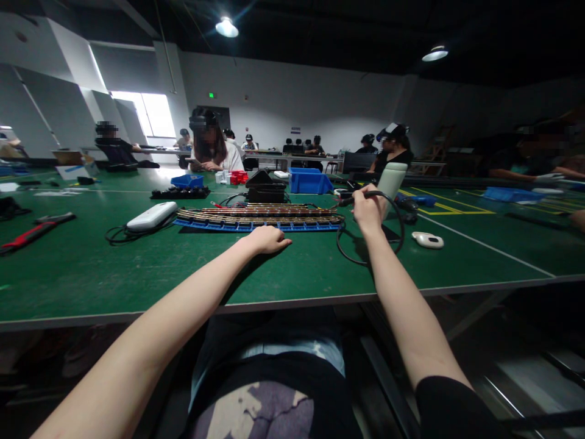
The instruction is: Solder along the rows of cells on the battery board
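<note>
My left hand (pixel 267 239): lies released, flat, just before the blue tray (pixel 201 225).
My right hand (pixel 367 210): grasps a black cable (pixel 403 228), right of the tray.

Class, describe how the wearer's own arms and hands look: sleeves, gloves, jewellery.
The left hand and right hand are ungloved, with no rings or watch visible. The left arm shows no sleeve; a black sleeve covers the right upper arm.

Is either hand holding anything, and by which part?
Right hand grips a black corded tool by its handle; left hand rests empty on the table.
</note>
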`<state>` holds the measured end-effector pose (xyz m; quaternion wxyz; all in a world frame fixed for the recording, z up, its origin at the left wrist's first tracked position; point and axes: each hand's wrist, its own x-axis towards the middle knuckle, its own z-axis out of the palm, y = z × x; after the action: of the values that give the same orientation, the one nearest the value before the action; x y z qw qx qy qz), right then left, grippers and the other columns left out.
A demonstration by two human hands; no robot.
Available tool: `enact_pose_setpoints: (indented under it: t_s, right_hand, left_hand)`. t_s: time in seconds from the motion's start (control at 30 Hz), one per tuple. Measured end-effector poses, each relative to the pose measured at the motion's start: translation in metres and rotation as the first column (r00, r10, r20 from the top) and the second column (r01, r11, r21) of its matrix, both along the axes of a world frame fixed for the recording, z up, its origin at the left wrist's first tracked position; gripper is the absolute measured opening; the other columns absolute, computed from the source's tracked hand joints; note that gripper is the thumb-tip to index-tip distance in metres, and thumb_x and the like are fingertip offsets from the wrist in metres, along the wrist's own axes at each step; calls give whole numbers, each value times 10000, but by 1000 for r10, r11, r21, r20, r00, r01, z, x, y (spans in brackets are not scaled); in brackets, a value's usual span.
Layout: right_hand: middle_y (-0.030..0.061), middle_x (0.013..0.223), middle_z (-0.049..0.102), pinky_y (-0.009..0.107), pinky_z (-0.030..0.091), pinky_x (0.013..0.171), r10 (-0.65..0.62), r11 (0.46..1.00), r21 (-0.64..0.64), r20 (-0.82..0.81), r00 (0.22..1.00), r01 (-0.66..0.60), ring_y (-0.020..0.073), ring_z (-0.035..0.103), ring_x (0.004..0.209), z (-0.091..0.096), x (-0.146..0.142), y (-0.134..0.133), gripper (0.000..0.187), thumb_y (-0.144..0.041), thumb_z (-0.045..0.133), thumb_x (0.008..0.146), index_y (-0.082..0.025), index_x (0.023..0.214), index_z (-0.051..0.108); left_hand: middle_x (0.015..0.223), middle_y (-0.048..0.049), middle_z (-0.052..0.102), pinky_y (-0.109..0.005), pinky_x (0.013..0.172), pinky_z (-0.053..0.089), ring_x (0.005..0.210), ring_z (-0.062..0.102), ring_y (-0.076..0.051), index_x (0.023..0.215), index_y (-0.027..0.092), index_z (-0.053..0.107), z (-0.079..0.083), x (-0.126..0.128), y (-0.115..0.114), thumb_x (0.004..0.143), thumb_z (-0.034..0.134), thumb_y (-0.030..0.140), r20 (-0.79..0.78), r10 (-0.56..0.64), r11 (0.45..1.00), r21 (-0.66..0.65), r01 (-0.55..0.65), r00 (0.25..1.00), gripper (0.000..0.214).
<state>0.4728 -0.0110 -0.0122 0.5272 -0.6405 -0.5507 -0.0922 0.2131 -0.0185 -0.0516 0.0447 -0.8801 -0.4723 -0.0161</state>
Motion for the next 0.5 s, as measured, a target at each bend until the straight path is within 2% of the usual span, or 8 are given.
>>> enact_pose_setpoints:
  t_s: [0.17,0.5]
  right_hand:
    - [22,664,572,331,417,650,-77,996,-57,-147,986,69,214,534,668,2,-5,-4,186,-404,429,752,-247,720,522]
    - [24,666,572,316,425,641,-66,998,-30,-125,990,63,204,548,682,2,-5,-3,188,-384,419,755,-230,708,517]
  left_hand:
    - [916,-133,695,-321,725,460,896,644,-273,888,177,696,1,0,0,884,290,560,-2,-4,1000,0,4,1000,558]
    - [919,-126,694,-309,713,465,897,647,-267,907,174,695,0,0,0,888,273,560,-28,-13,1000,14,13,1000,572]
